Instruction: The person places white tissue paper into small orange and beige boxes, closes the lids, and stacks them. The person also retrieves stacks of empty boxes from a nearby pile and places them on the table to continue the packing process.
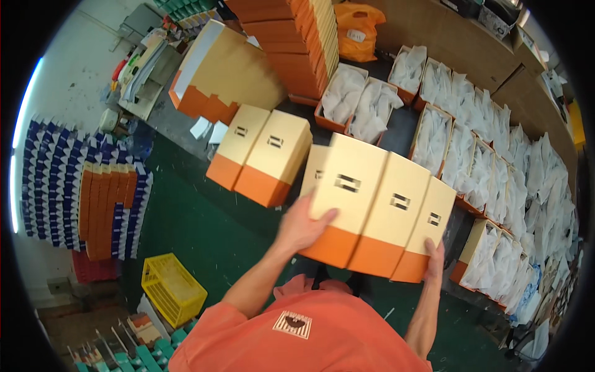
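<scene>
Three closed cream-and-orange shoeboxes (392, 226) stand side by side in a row between my two hands, in front of my body. My left hand (302, 224) presses against the left end of the row, its thumb lying on the near box face. At the other end, my right hand (435, 255) grips the right box, fingers up along its side. Behind the left box, part of another cream box (316, 166) shows. Two more closed shoeboxes (269, 146) sit on the bench edge to the left, apart from my hands.
Open boxes with white tissue paper (434, 146) fill the bench at right. A tall orange stack (273, 56) and a large carton (232, 71) stand at the back, beside an orange bag (357, 34). Left are blue-and-white stacked boxes (52, 186) and a yellow crate (173, 289) on the green floor.
</scene>
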The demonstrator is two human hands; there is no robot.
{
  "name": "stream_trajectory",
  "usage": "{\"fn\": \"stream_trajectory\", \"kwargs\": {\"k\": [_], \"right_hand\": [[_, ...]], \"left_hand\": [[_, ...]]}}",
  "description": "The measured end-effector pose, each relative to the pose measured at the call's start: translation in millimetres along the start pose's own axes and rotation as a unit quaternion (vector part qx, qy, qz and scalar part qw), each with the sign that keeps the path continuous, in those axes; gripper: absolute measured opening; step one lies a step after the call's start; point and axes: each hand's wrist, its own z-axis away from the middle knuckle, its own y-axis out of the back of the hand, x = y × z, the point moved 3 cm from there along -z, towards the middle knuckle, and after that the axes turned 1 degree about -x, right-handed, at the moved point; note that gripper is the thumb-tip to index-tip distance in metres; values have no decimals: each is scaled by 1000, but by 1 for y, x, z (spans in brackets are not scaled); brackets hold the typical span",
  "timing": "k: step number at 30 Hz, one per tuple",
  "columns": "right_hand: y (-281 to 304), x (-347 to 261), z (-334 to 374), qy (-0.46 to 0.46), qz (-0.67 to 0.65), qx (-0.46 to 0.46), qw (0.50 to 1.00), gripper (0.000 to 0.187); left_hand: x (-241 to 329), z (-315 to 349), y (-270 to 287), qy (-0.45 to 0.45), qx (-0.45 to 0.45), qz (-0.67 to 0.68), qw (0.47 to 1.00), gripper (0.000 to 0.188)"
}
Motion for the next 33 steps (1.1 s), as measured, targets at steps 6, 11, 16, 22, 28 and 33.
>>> {"fn": "stream_trajectory", "kwargs": {"k": [6,11,16,22,28,33], "right_hand": [[-273,-29,9,70,-35,-95,992,81],[-347,0,-6,46,-10,-114,992,87],[-309,16,-16,0,15,-93,996,84],[-320,64,-32,-25,26,-78,996,90],[-331,53,-66,1,127,-116,985,103],[-245,6,-67,21,104,-64,992,92]], "left_hand": [[-97,-64,267,8,7,93,996,59],[-196,-128,327,157,-10,213,964,79],[-193,-130,313,131,-36,185,973,88],[-175,-136,313,111,-53,153,981,87],[29,-136,292,-308,198,-307,879,99],[238,-215,277,-526,243,-474,663,90]]}}
